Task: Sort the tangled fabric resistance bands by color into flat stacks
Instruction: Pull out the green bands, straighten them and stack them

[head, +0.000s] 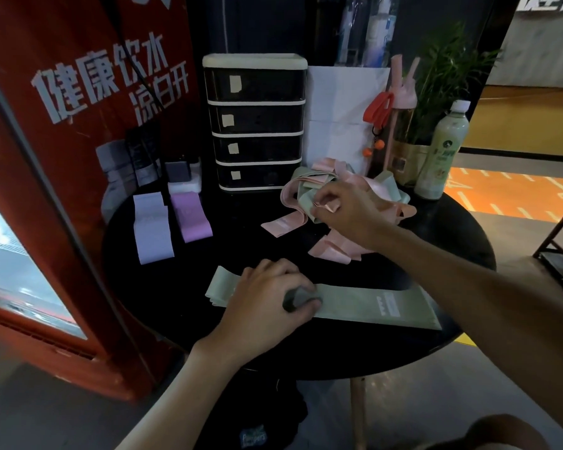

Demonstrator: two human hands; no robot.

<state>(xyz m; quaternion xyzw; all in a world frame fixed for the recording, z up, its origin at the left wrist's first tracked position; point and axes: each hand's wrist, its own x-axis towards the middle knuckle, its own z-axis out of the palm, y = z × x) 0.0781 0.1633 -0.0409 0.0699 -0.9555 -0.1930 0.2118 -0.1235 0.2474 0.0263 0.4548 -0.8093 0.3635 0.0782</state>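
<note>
Three flat stacks on round black table [137, 287]: lavender stack [152, 228] and purple stack [191, 219] at left rear, green stack [371, 305] along front edge. One pink-and-green tangle [303, 191] at right rear, two loose pink bands [281, 224] just beside it. Right hand [348, 209] pinches pink fold in tangle. Left hand [267, 297] lies on green stack, fingers bent; grip unclear. Four-drawer organizer [255, 121], white bag [338, 118], bottle [442, 154], plant [442, 76] crowd rear rim. Bare tabletop at centre.

The scene was dim, the black table [182, 287] swallowing detail. Brighter light came from the orange floor [514, 193] at right and a glowing panel [7, 248] at left. Wide-angle bending curved the edges; fine detail looked soft.
</note>
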